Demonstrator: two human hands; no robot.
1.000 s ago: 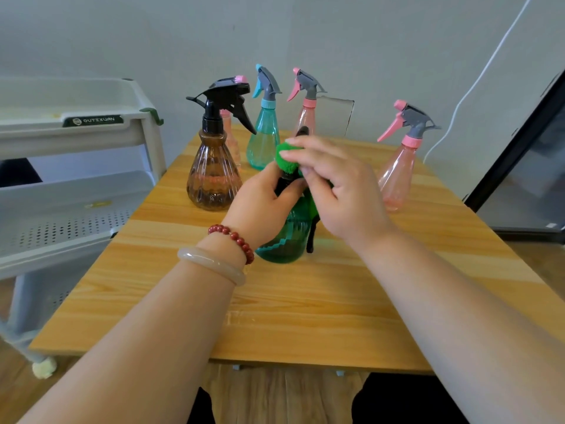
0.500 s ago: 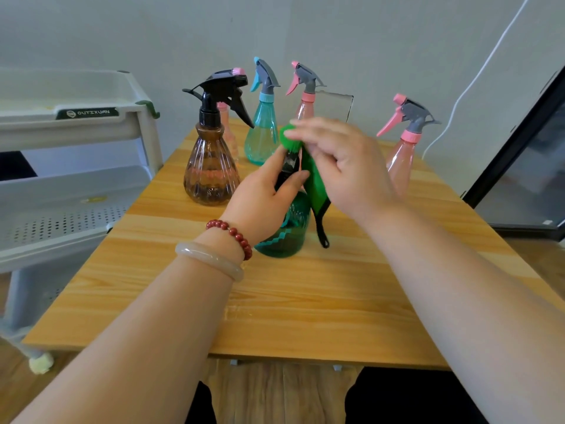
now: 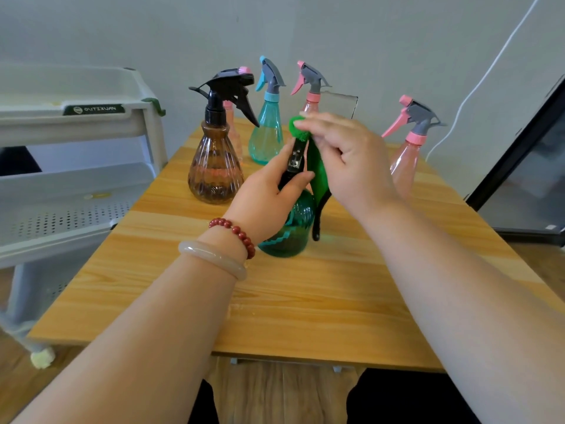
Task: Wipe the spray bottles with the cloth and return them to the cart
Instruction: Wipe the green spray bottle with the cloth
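At the middle of the table (image 3: pixel 305 301): green spray bottle (image 3: pixel 290 231), upright, base on the wood. Left hand (image 3: pixel 269 197): fingers curled round its neck and black sprayer head. Right hand (image 3: pixel 351 160): fingers pinch a green cloth (image 3: pixel 318 169) against the sprayer's top; the cloth hangs down the bottle's right side. Far left on the table: brown ribbed bottle (image 3: pixel 214 172), black sprayer. Just right of it, farther back: teal bottle (image 3: pixel 266 136), then a pink bottle (image 3: pixel 310 107). Far right: second pink bottle (image 3: pixel 406 160), standing apart. Left of the table: white cart (image 3: pixel 91 123), one shelf perforated.
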